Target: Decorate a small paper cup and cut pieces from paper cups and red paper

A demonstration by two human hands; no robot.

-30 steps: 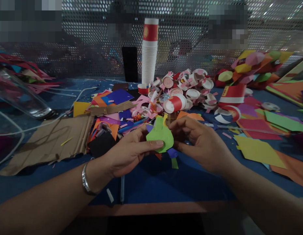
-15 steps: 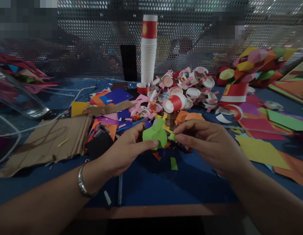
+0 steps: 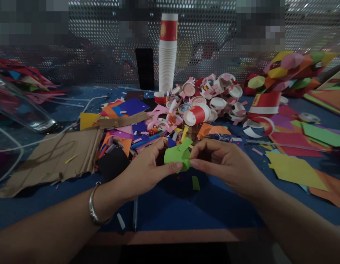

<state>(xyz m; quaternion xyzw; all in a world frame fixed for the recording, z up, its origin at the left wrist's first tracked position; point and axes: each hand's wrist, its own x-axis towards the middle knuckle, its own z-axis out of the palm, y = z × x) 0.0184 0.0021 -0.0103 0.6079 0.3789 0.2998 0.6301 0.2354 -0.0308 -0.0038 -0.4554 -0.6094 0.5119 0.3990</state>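
Observation:
Between the thumb and fingers of my left hand [image 3: 142, 170] is a light-green paper shape [image 3: 174, 156], rounded, with a strip sticking up from its top. The fingers of my right hand [image 3: 230, 163] are pinched at the shape's right edge. A small green paper piece was in that pinch; now it meets the shape, and the fingertips mostly hide it. On the blue tabletop below lies a loose green paper strip [image 3: 196, 183]. Just behind my hands is a heap of coloured paper scraps, with a blue pen [image 3: 143, 143] among them.
A tall stack of paper cups [image 3: 167, 62] stands at the back beside a black phone-like slab [image 3: 146, 69]. Cut cup pieces [image 3: 218, 103] are piled behind my hands. Brown cardboard [image 3: 57, 157] lies left; coloured paper sheets [image 3: 299, 170] lie right. A clear glass [image 3: 24, 102] tilts at left.
My right hand has moved left, bringing its small green piece against the green paper shape. The shape has turned slightly in my left hand. The view has shifted a little.

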